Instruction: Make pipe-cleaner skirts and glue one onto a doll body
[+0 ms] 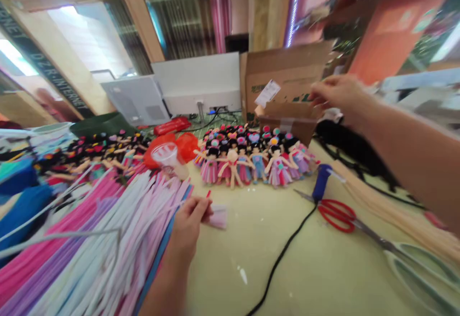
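My left hand is closed over the table, next to the bundle of fuzzy pipe cleaners in white, pink and purple. A pale pink piece, like a small doll skirt, sticks out from its fingers, and a thin red tip shows above the thumb. Raised at the right, my right hand has its fingertips pinched together in front of the cardboard box; what they hold, if anything, is too blurred to tell. Small pipe-cleaner dolls in colourful skirts stand in rows between the hands.
Red-handled scissors, large pale-green-handled scissors and a blue tool with a black cord lie at the right. Beige pipe cleaners lie beyond them. A clear plastic cup tilts by red plastic. A monitor stands behind.
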The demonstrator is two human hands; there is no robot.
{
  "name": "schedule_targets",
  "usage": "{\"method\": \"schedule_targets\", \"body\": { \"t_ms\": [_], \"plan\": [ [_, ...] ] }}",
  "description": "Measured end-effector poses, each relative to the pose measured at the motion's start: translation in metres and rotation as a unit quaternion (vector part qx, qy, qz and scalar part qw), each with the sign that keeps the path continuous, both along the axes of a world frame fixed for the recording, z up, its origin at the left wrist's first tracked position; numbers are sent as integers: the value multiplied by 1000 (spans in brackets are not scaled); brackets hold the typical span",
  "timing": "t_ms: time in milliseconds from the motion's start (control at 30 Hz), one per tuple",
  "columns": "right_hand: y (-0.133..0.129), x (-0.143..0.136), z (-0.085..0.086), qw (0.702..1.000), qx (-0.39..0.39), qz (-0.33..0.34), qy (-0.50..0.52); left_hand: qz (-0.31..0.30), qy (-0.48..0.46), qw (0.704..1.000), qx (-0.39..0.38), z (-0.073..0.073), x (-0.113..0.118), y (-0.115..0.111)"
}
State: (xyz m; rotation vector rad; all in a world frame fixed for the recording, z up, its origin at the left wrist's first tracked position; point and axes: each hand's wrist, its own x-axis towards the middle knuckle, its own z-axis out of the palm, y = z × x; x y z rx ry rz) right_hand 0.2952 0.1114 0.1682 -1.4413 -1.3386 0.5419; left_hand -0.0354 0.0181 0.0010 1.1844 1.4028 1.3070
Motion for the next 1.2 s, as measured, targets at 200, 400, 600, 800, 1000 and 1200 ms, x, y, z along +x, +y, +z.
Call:
{"method": "schedule_targets", "body": {
  "t_ms": [200,400,600,800,1000,1200],
  "plan": [
    [-96,-42,-33,977,117,110,-142,19,234,972,8,-12,-24,11],
    [-134,-72,-122,936,-23,308,-169,3,444,895,-34,-23,-28,10],
    [-127,-88,-159,946,-113,293,-82,-66,358,930,-45,-11,-19,8],
    [-123,-90,-164,956,-122,259,61,-152,156,975,38,25,4,-3],
    [-122,-102,-174,924,-162,297,178,-188,100,974,81,8,41,0],
    [-118,-99,-192,926,-218,244,190,-243,108,963,-38,-14,39,1]
  ]
}}
